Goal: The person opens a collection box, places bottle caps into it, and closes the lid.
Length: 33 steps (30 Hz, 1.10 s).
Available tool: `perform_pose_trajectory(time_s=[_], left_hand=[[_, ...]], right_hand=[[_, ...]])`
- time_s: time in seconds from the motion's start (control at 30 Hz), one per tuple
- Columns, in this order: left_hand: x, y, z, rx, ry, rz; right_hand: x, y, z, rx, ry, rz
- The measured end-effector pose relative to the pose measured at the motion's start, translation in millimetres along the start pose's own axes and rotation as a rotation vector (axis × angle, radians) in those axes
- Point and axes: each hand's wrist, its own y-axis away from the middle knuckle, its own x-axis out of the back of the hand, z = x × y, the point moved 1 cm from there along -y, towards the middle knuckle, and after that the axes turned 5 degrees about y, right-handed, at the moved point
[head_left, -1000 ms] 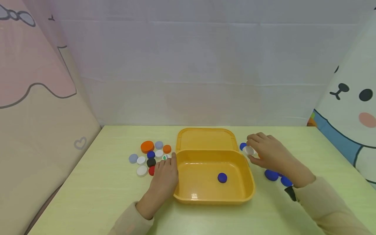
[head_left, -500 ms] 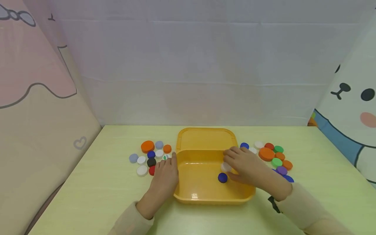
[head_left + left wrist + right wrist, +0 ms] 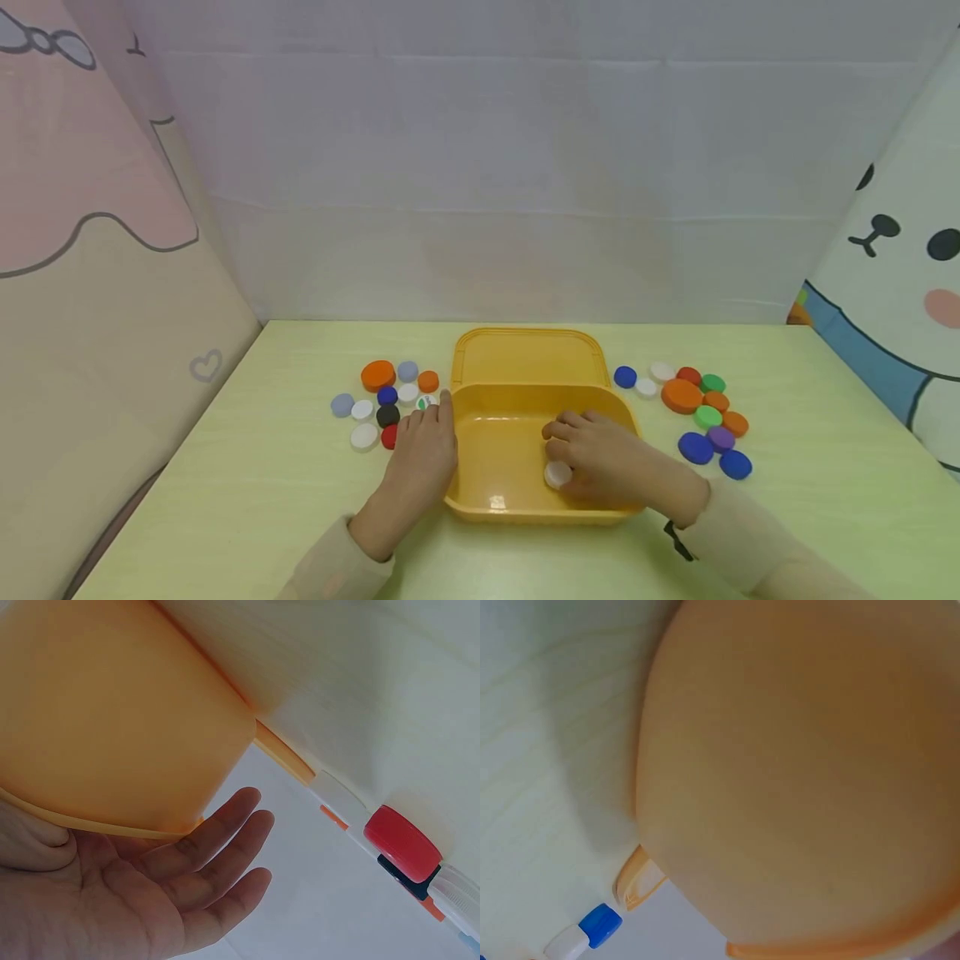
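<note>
A yellow plastic box stands in the middle of the table, its inside facing up. My left hand holds the box's left wall; in the left wrist view the thumb bends over the rim and several fingers extend outside. Down in the box, my right hand pinches a white bottle cap close to the floor. The blue bottle cap in the box is hidden by that hand. In the right wrist view the box's outer wall fills most of the picture, and the fingers are out of sight.
A yellow lid lies flat behind the box. Left of it are loose bottle caps, among them a large orange cap and a black cap. More caps lie on the right, including a purple cap and a blue cap.
My right hand has carried the white bottle cap from the right-hand group into the box and lowered it there, covering the blue cap. The left hand has stayed on the box wall.
</note>
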Motion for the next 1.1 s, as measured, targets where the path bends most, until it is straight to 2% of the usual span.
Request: perform_pose_trajectory(time_s=[0.13, 0.37, 0.6, 0.7, 0.87, 1.1], left_hand=[[-0.5, 0.1, 0.0, 0.009, 0.015, -0.020], [-0.9, 0.1, -0.1, 0.004, 0.014, -0.013], [-1.6, -0.6, 0.3, 0.011, 0.004, -0.020], [-1.4, -0.6, 0.3, 0.010, 0.002, -0.015], [-1.0, -0.3, 0.2, 0.014, 0.018, -0.026], [-2.4, -0.2, 0.2, 0.024, 0.030, -0.047]], right_hand=[[-5.6, 0.6, -1.0, 0.008, -0.005, -0.005], [-11.1, 1.1, -0.9, 0.014, 0.030, 0.015], [-2.0, 3.6, 0.7, -0.012, -0.045, 0.015], [3.2, 3.0, 4.7, -0.027, -0.030, 0.057], [11.8, 4.0, 16.3, -0.055, 0.056, 0.156], [20.8, 12.0, 40.0, -0.128, 0.076, 0.277]])
